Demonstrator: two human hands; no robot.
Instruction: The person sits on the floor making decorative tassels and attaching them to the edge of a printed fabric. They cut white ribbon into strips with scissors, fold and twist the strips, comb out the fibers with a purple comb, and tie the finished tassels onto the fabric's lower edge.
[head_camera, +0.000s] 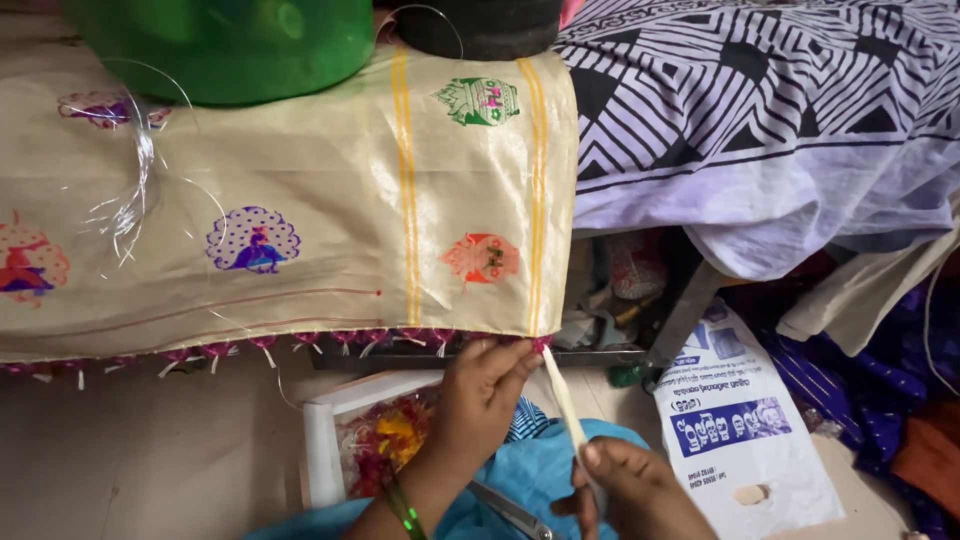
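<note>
Here the left hand (480, 395) pinches the lower corner of the shiny beige silk cloth with woven peacock motifs and yellow stripes (330, 210), fingers closed tight on its hem among the small magenta tassels (345, 340). The right hand (635, 490) is closed around the lower end of a pale cream strand (562, 400), pulled taut and slanting up to that same corner.

A green tub (225, 45) sits above, a black-and-white patterned sheet (760, 110) right, a printed plastic bag (745, 430) below
</note>
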